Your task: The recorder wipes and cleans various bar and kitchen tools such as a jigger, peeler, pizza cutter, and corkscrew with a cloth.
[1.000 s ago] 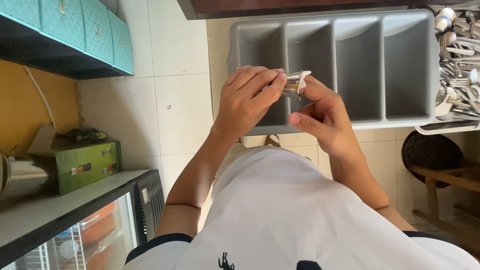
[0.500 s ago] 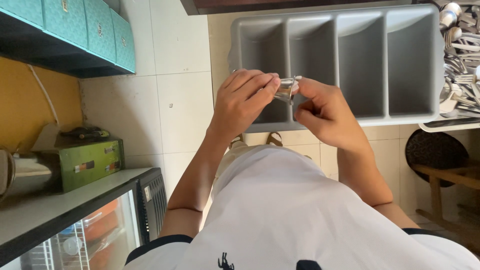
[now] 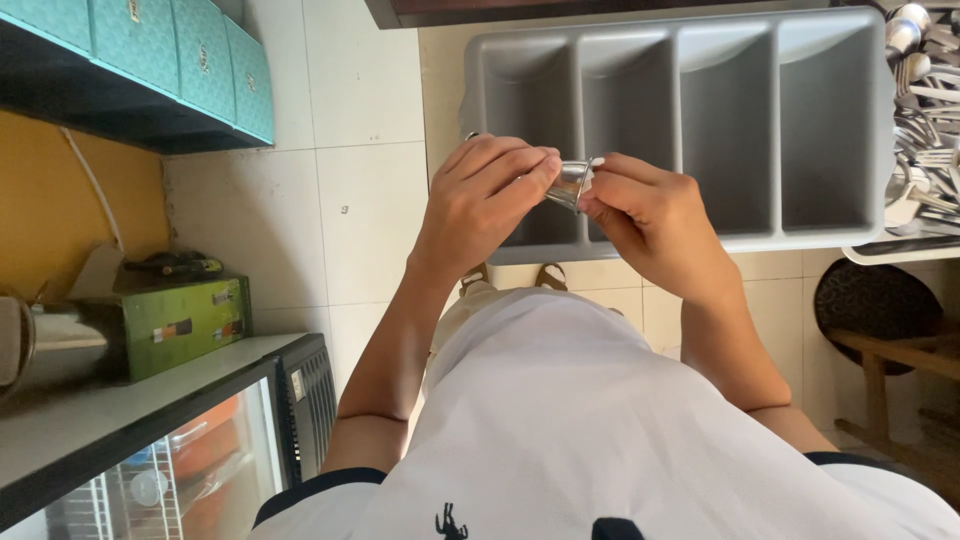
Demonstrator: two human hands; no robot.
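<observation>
A small shiny metal cup [image 3: 570, 183] sits between both hands, held in front of a grey four-compartment cutlery tray [image 3: 830, 130]. My left hand [image 3: 485, 205] wraps its fingers over the cup from the left. My right hand [image 3: 650, 220] pinches the cup's rim from the right with thumb and fingertips. Most of the cup is hidden by my fingers. The tray's compartments look empty.
A pile of metal spoons and forks [image 3: 925, 120] lies right of the tray. A green box [image 3: 185, 322] and a steel container [image 3: 45, 345] stand on a counter over a glass-fronted fridge [image 3: 200, 460]. Teal boxes [image 3: 170, 55] sit on a shelf. A wooden stool [image 3: 890, 360] is at the right.
Both hands have stayed together on the metal cup, turning it slightly between the fingers. The view has shifted a little; a small white piece seen at the cup earlier is no longer visible.
</observation>
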